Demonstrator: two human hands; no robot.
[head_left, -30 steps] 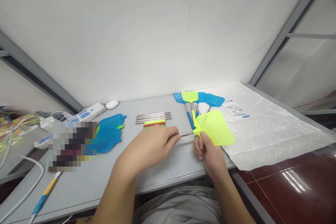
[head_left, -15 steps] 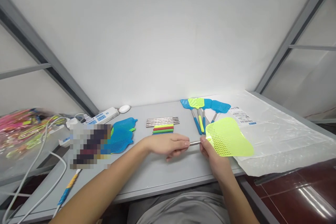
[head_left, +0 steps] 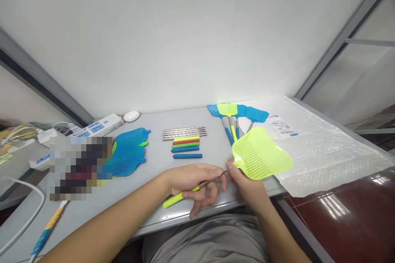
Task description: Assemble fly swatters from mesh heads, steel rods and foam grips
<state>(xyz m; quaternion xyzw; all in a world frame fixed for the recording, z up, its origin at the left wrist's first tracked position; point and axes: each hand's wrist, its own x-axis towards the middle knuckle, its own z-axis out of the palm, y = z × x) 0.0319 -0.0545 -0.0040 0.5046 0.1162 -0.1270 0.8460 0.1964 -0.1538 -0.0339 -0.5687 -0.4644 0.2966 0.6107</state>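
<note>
A yellow-green fly swatter point(head_left: 263, 156) lies across both hands over the table's front part, its perforated head at the right. My right hand point(head_left: 248, 185) is closed around its neck, just below the head. Along the thin metal rod, the thumb and fingers of my left hand point(head_left: 199, 181) are closed, with the lower fingers partly curled. The yellow handle point(head_left: 182, 198) sticks out from under my left palm toward the lower left. Just behind that hand lie two blue handle grips point(head_left: 187, 156), then a green, a red and a yellow one. Metal rods point(head_left: 184, 133) lie beyond them.
Several swatters point(head_left: 227, 110) with handles rest at the back right beside white plastic wrap point(head_left: 321, 148). Blue swatter heads point(head_left: 128, 154) are piled at the left. A power strip point(head_left: 98, 127), a white mouse point(head_left: 131, 116) and cables lie at the back left.
The yellow handle now shows below my left hand, whose fingers have opened a little along the rod. The swatter slants more, its handle end lower. The view has shifted slightly.
</note>
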